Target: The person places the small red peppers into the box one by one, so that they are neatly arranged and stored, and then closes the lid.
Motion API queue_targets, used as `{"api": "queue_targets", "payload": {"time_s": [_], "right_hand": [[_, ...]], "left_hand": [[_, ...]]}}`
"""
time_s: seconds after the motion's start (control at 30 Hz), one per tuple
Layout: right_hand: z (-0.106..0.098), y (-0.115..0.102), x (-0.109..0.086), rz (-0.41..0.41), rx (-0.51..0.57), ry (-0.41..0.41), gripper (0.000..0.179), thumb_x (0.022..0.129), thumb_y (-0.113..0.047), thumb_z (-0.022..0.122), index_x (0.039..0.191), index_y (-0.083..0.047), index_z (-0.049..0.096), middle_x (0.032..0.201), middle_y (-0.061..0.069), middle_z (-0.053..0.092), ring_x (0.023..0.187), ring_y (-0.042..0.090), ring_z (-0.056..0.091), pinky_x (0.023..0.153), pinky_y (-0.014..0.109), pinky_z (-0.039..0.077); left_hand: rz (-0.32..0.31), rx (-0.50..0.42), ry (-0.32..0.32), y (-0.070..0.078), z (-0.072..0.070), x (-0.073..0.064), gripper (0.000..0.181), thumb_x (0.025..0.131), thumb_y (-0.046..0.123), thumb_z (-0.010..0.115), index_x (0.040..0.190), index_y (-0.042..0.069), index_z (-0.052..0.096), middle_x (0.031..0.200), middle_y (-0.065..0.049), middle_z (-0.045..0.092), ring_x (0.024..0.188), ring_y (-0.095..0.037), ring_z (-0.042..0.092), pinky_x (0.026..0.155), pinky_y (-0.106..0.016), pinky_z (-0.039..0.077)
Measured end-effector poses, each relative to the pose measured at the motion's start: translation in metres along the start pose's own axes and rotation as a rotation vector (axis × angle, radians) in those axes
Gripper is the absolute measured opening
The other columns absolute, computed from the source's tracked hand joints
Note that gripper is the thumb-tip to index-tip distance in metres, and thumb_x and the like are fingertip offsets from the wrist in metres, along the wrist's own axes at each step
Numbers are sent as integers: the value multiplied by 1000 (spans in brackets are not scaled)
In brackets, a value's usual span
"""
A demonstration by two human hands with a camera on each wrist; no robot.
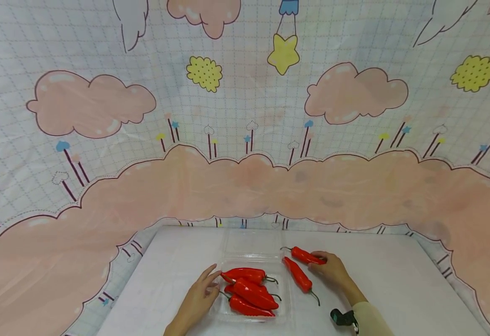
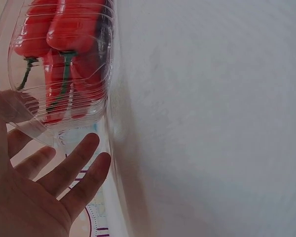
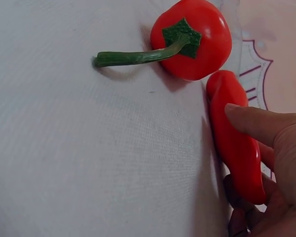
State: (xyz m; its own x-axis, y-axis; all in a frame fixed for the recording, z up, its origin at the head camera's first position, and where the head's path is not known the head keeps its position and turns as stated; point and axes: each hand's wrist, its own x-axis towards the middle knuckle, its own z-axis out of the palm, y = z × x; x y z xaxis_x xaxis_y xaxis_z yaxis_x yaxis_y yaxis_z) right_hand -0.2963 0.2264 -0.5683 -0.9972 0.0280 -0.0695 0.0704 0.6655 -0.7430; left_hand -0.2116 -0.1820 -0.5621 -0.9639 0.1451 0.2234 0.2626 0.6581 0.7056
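My right hand (image 1: 330,270) holds a red pepper (image 1: 303,255) by its tip end at the right, its green stem pointing left. In the right wrist view the thumb and fingers lie on either side of that pepper (image 3: 234,133). A second loose red pepper (image 1: 298,275) lies nearer to me, stem toward me. Several red peppers (image 1: 251,291) are piled in a clear plastic clamshell box (image 1: 284,303). My left hand (image 1: 196,296) is at the box's left side with fingers spread; in the left wrist view its thumb shows through the clear wall.
The box's clear lid (image 1: 253,242) lies folded back behind it on the white table (image 1: 375,261). A small black device (image 1: 342,318) is at the right sleeve (image 1: 368,319). A patterned cloth (image 1: 245,186) with clouds and stars hangs behind the table.
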Motion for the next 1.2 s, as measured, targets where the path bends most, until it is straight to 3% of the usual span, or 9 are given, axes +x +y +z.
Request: {"api": "queue_targets", "payload": {"time_s": [0.87,1.2], "right_hand": [[2,5,-2,-14,-17,44,42,90,-27,70,126,-7,65,126,18,63,115,35,56,99,57,47],[-3,7,-5,9,6,50,48,90,-32,70,130,-5,61,129,21,61,116,37,54,99,57,46]], "left_hand": [[-19,8,-36,-3,0,3,42,93,13,62,135,10,59,153,-9,44,104,-21,69,78,-21,56],[-26,4,-38,-3,0,3,43,92,12,63,135,10,59,152,-10,44,104,-21,69,79,-24,58]]}}
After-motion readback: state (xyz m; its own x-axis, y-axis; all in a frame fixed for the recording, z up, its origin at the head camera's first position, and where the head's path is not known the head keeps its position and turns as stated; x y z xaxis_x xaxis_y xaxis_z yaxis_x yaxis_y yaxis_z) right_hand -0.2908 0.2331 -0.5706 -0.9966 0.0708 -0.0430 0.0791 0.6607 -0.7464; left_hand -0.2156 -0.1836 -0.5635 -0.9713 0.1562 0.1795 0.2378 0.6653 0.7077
